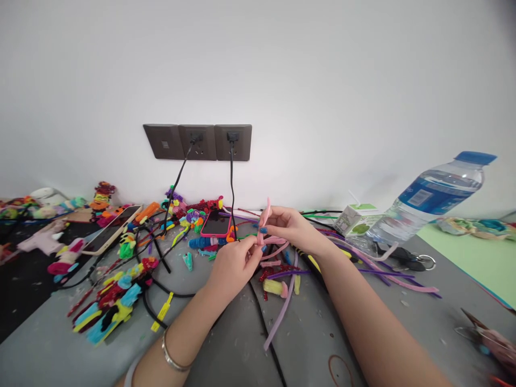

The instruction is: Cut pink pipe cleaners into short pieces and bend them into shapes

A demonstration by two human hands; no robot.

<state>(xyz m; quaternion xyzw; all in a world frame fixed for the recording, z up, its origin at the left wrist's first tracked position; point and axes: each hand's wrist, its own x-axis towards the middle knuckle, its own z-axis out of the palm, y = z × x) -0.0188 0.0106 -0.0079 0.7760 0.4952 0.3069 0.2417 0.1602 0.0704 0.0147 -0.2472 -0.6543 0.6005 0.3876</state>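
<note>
Between my two hands is a bent pink pipe cleaner, one end sticking up above the fingers. My left hand pinches its lower part between thumb and forefinger. Closed on the upper part is my right hand, its thumb and fingers pressed together. Under the hands lie more pink and purple pipe cleaners, spreading out to the right. Just below my fingers rests a small pale yellow and pink fuzzy piece. The exact shape of the bend is partly covered by my fingertips.
A water bottle and a drink carton stand at the right. Pliers lie at the right edge. Fuzzy figures, a phone, a tablet and a pink glue gun crowd the left. Black cables hang from wall sockets.
</note>
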